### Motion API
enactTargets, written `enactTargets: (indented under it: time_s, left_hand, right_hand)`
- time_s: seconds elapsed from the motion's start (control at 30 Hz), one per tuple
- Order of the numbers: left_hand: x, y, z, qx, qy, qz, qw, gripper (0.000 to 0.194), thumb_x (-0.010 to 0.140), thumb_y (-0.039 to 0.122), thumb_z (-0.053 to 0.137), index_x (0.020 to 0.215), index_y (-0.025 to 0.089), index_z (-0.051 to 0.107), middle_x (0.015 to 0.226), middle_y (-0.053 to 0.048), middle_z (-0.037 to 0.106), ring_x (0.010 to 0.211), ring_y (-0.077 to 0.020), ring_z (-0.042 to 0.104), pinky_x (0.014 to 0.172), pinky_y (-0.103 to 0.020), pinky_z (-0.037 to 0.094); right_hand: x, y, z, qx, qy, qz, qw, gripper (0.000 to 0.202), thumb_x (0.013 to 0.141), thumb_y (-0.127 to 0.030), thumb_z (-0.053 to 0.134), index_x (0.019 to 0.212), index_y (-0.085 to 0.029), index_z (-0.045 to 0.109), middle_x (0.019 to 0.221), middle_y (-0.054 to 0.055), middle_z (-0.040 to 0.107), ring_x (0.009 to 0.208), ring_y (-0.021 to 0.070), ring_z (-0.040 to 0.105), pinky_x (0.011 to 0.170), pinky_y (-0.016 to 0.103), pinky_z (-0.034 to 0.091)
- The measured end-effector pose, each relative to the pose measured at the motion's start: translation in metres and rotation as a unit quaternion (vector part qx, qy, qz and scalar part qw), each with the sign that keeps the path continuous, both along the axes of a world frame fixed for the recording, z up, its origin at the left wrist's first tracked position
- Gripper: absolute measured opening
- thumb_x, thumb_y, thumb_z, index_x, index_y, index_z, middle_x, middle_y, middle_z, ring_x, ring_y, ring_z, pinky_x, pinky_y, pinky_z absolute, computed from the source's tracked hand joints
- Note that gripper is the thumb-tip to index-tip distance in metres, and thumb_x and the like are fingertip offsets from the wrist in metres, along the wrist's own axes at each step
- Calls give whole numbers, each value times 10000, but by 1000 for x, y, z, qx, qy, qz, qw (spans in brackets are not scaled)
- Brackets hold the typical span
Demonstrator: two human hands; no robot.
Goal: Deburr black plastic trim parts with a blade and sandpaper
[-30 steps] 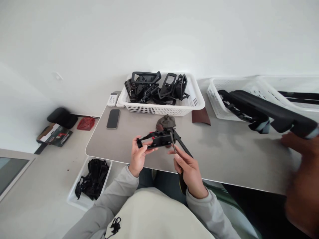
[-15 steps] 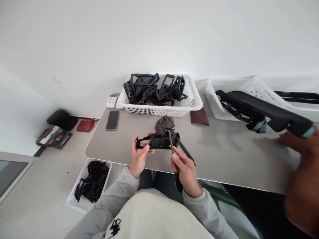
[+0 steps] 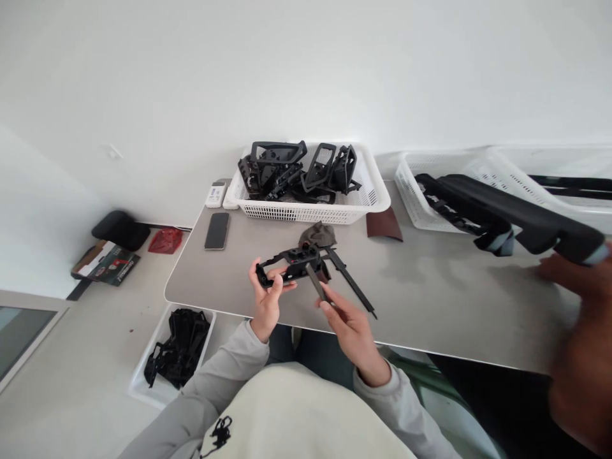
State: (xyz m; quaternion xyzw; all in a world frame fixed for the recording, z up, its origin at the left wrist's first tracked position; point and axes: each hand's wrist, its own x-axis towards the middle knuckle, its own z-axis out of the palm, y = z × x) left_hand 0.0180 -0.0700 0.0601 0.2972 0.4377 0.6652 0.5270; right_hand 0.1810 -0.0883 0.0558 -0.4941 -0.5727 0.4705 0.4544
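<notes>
My left hand (image 3: 266, 307) is closed around the left end of a black plastic frame part (image 3: 299, 256), holding it tilted above the table's front. In my right hand (image 3: 352, 328) is a flat grey metal file (image 3: 314, 280), whose blade meets the right end of the part; its handle is hidden by the hand. Just beyond lie a crumpled grey cloth (image 3: 318, 234) and a black caliper (image 3: 351, 280), slanting down to the right. A bit of dark red sheet shows behind the part.
A white basket (image 3: 296, 211) of black parts stands against the wall, with a phone (image 3: 217, 231) and a brown-red sheet (image 3: 384, 225) nearby. At right, another person's hand (image 3: 576, 277) holds a long black trim piece (image 3: 521, 207). A floor bin (image 3: 162, 398) holds black parts.
The plastic part has turned in my left hand, its right end now tipped up. The file has swung from near upright to slanting up and left.
</notes>
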Motion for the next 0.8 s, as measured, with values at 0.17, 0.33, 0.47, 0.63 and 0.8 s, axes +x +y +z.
enactTargets:
  time_s: [0.17, 0.33, 0.47, 0.63, 0.8]
  left_hand:
    - [1, -4, 2, 14, 47, 7, 999, 713, 822, 514, 621, 1370, 300, 220, 1072, -61, 668, 1012, -211, 658, 921, -377, 506]
    - [0, -5, 5, 18, 66, 5, 998, 707, 831, 528, 599, 1365, 290, 203, 1065, -71, 672, 1033, -210, 648, 942, -373, 486]
    - [0, -5, 6, 38, 75, -10, 996, 668, 856, 496, 584, 1351, 304, 179, 1074, -68, 670, 896, -187, 685, 819, -333, 528]
    - [2, -4, 5, 63, 88, -6, 994, 682, 862, 500, 574, 1365, 301, 160, 1074, -75, 674, 842, -178, 695, 804, -339, 533]
    - [2, -3, 4, 40, 81, 6, 996, 745, 840, 535, 583, 1394, 295, 146, 1057, -78, 684, 840, -193, 706, 812, -347, 543]
  right_hand:
    - [-7, -5, 11, 39, -69, 83, 993, 410, 917, -392, 519, 1275, -225, 627, 1176, 86, 701, 1057, 253, 658, 932, 411, 517]
    - [-8, -5, 11, 53, -131, 88, 986, 415, 942, -354, 470, 1316, -221, 591, 1133, 89, 713, 1019, 248, 673, 856, 370, 549]
    - [-9, -7, 9, 58, -154, 97, 982, 433, 953, -357, 442, 1328, -187, 578, 1023, 102, 730, 885, 230, 690, 772, 347, 563]
    - [-11, -8, 7, 45, -140, 93, 985, 443, 953, -367, 439, 1336, -186, 569, 1120, 109, 713, 975, 238, 680, 816, 351, 559]
    - [-9, -9, 6, 7, -121, 110, 986, 457, 944, -395, 459, 1325, -174, 580, 1267, 108, 656, 1138, 256, 628, 945, 380, 517]
